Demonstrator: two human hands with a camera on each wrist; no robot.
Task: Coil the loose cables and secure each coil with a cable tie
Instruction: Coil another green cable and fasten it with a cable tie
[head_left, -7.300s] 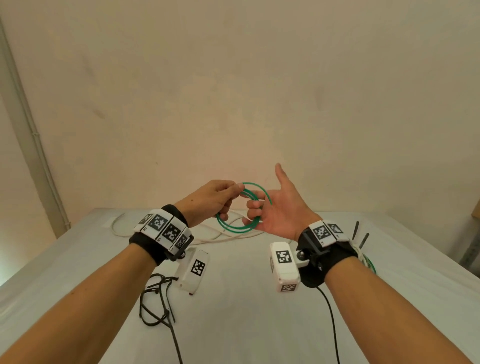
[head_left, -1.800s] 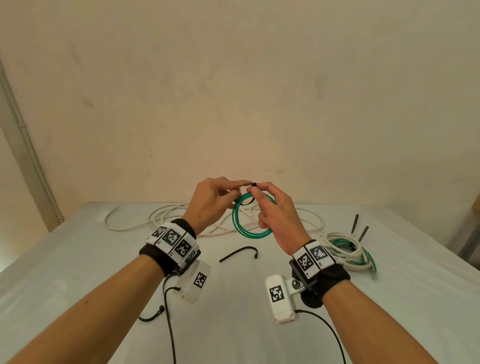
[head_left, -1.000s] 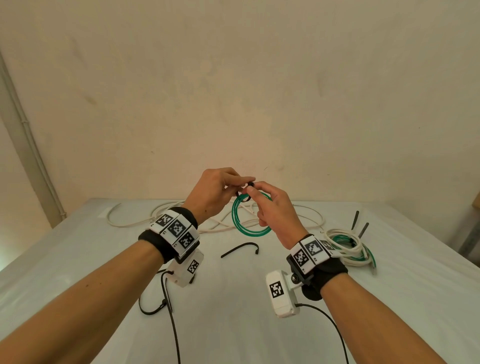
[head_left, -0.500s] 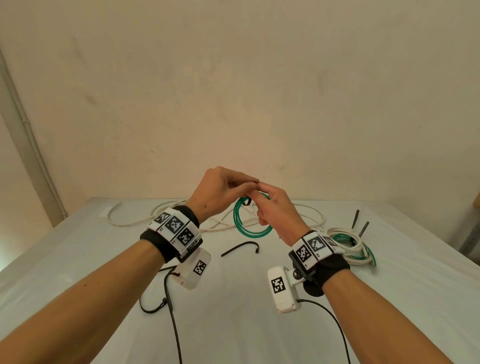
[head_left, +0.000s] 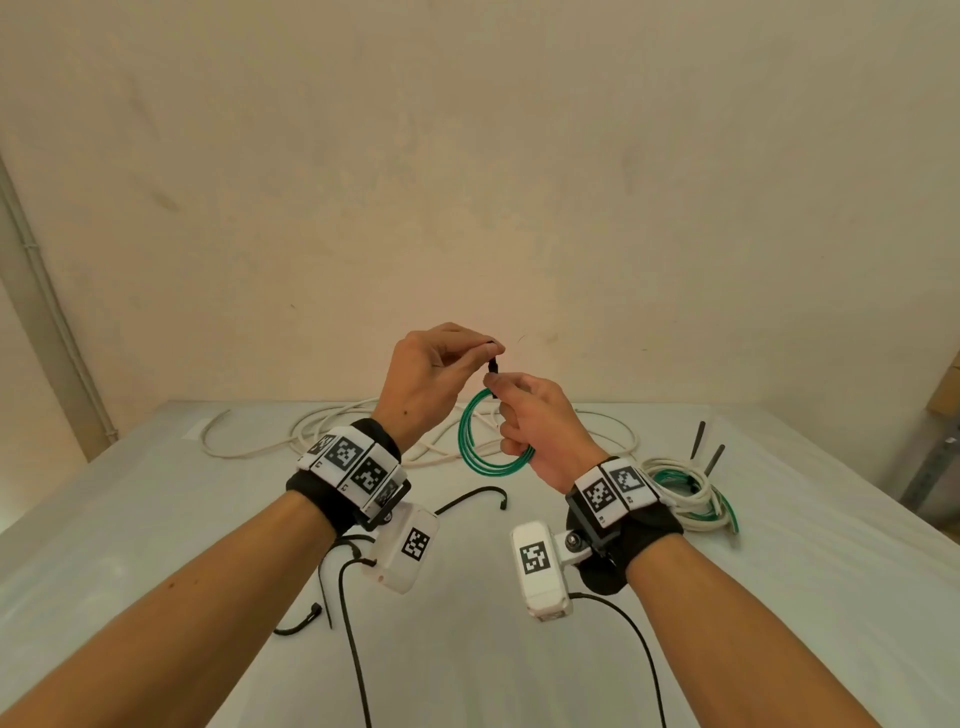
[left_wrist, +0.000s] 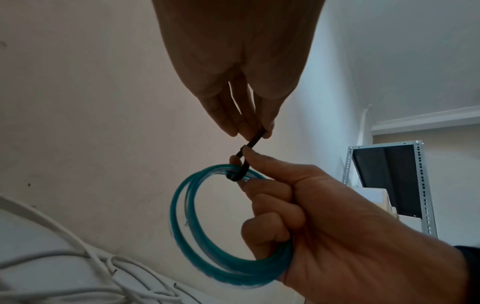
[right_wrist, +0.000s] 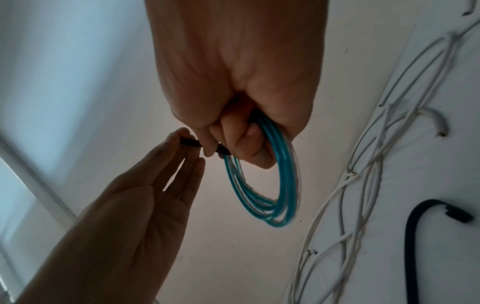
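I hold a small green cable coil (head_left: 480, 457) in the air above the white table (head_left: 779, 597). My right hand (head_left: 501, 387) curls round the coil's right side, and its thumb and forefinger pinch the coil's top, where a black cable tie (head_left: 493, 368) is looped round the strands. My left hand (head_left: 491, 349) pinches the tie's free tail just above that. In the left wrist view the tie (left_wrist: 244, 162) runs taut from the left fingertips (left_wrist: 259, 129) down to the coil (left_wrist: 182, 216). In the right wrist view the tie (right_wrist: 191, 142) spans the two hands beside the coil (right_wrist: 283, 185).
A loose white cable (head_left: 311, 436) sprawls along the table's back. A tied bundle of white and green cable (head_left: 685, 493) lies at the right, with two black ties (head_left: 709, 452) behind it. Spare black ties (head_left: 475, 496) (head_left: 306, 621) lie below my hands. A metal shelf (left_wrist: 423, 185) stands at the right.
The tie now circles the coil, which 7.3 s ago was bare. Since half a second ago my left hand has drawn the tie's tail upward, away from my right hand.
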